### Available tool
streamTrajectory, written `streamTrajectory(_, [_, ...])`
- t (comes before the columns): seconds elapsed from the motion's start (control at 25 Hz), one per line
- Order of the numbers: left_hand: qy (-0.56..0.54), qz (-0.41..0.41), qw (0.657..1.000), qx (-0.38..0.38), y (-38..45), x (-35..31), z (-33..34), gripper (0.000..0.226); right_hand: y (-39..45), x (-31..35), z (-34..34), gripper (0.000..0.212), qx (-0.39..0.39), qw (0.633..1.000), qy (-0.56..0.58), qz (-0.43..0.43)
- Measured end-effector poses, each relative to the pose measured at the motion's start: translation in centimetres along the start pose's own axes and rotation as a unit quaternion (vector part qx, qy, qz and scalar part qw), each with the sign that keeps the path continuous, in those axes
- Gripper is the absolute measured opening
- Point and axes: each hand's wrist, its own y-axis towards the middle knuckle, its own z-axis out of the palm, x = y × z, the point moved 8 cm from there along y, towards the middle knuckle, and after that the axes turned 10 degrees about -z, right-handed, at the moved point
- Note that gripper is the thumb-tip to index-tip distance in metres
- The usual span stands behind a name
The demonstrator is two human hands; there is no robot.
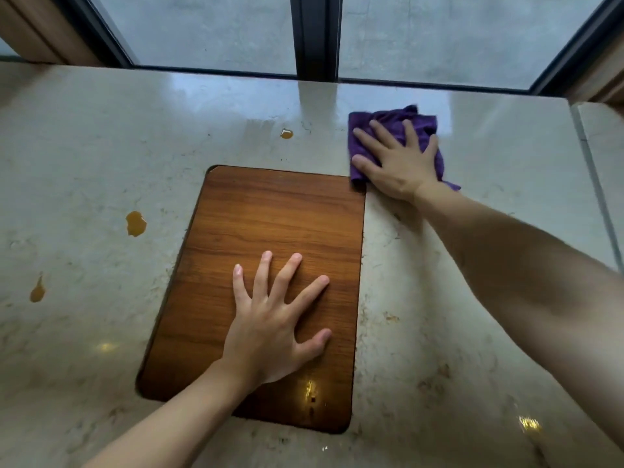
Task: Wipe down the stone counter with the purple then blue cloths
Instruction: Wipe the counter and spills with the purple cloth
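Note:
The pale stone counter (472, 332) fills the view. My right hand (398, 160) lies flat with spread fingers on the crumpled purple cloth (422, 125), pressing it onto the counter just beyond the far right corner of a wooden board (270, 224). My left hand (273, 322) rests palm down with fingers apart on the near half of that board and holds nothing. Orange-brown spills mark the stone: one (286, 133) beyond the board, one (135, 223) to its left, one (37, 292) at the far left. No blue cloth is in view.
A window with a dark frame (315, 38) runs along the counter's far edge. A seam (594, 184) crosses the stone at the right. Small brown specks (391, 317) dot the counter right of the board.

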Motion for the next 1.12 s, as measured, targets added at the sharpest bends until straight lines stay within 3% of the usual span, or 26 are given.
streamTrajectory(0.32, [-0.025, -0.041, 0.999, -0.003, -1.8, 0.3, -1.5, 0.068, -23.6, 11.4, 4.4, 0.058, -0.035, 0.998, -0.042, 0.018])
streamTrajectory(0.6, [-0.047, -0.033, 0.998, 0.033, -10.8, 5.2, -2.0, 0.065, -40.3, 21.2, 10.2, 0.055, -0.01, 0.993, 0.008, 0.116])
streamTrajectory(0.92, [-0.048, -0.029, 0.997, 0.049, -12.3, 7.8, -2.3, 0.064, -51.4, 32.6, 14.0, 0.061, -0.041, 0.994, 0.017, 0.101])
streamTrajectory(1.12, [-0.055, -0.018, 0.997, 0.048, -10.4, 9.2, -2.4, 0.063, -45.6, 31.2, 12.8, 0.075, -0.026, 0.997, -0.049, 0.053])
